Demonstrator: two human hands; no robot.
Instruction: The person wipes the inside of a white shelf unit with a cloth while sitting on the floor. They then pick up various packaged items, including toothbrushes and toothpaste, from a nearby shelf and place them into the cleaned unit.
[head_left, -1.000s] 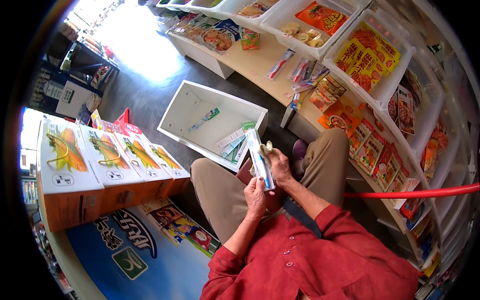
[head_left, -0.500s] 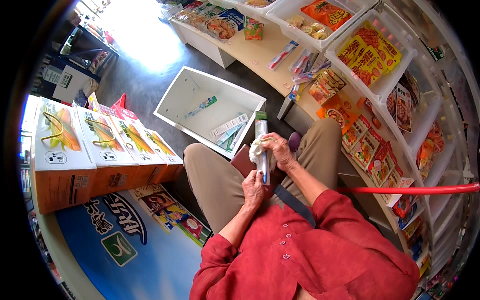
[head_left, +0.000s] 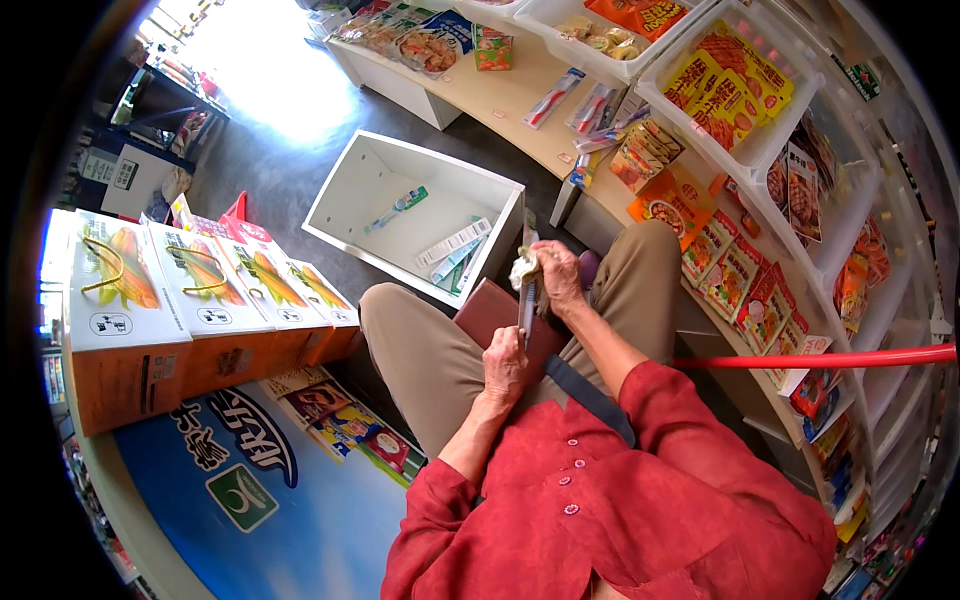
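The left hand (head_left: 505, 362) has its fingers closed around the lower end of a long packaged toothbrush (head_left: 526, 300), held upright over the lap. The right hand (head_left: 560, 280), at one o'clock from the left, presses a crumpled whitish cloth (head_left: 524, 268) against the pack's upper end, fingers gripping it. At eleven o'clock stands a white bin (head_left: 345, 190) holding more toothbrush packs.

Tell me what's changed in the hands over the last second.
The right hand with its cloth has slid from the middle of the long package up to its top end. The left hand still grips the lower end, package upright over the lap. The white bin is unchanged.
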